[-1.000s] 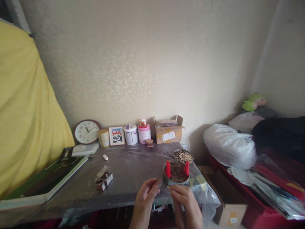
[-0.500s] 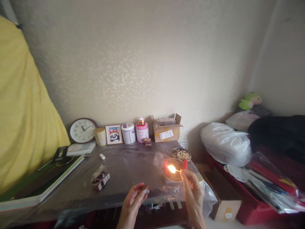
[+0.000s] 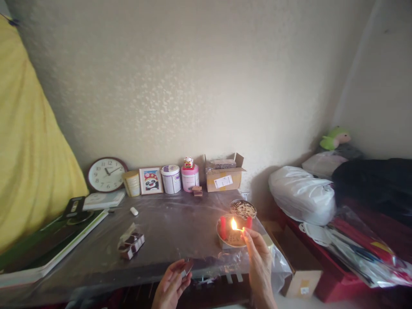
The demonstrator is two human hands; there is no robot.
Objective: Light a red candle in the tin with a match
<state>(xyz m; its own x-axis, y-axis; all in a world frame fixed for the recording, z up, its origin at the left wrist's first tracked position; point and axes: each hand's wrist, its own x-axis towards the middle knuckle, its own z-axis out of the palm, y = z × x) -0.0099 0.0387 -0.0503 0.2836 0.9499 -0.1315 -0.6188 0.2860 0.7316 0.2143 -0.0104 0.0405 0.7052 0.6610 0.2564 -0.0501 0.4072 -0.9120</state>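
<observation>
At the front right corner of the tabletop: burning match held over the bowl.

Bowl sits close to the tabletop's front and right edges; a dish of matchsticks lies just behind it, and bare plastic-covered surface opens to the bowl's left. Right hand is in front of the bowl, its grip pinched shut on the match, with the flame above the bowl between two red candles. Left hand is lower and left of the bowl, beyond the front edge, its grip closed on a matchbox. Farther left of the bowl is a wrapped pack of boxes. A clock and a cardboard box stand against the pale wall behind.
</observation>
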